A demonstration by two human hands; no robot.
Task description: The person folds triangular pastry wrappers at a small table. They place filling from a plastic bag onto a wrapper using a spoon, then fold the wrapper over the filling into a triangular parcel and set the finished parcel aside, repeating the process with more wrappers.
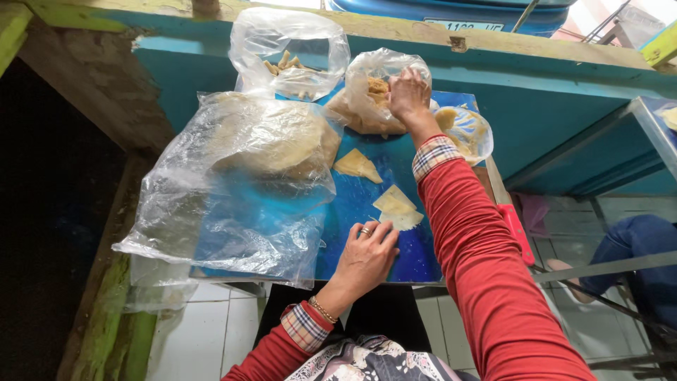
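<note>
My right hand (408, 94) reaches forward into a clear plastic bag of brownish filling (368, 95) at the far side of a blue board (367, 204), its fingers closed in the filling. My left hand (367, 255), with a ring on one finger, rests flat on the board's near edge. Its fingertips touch a pale yellow triangular wrapper (396, 208). Another wrapper (357, 166) lies in the middle of the board.
A large clear bag holding a stack of pale wrappers (271, 141) covers the board's left half. A bag of small rolled pieces (289, 60) stands behind it. A smaller bag (465, 130) lies right of the filling. A red-handled tool (515, 229) sits at the right edge. Another person's leg (627, 257) is at right.
</note>
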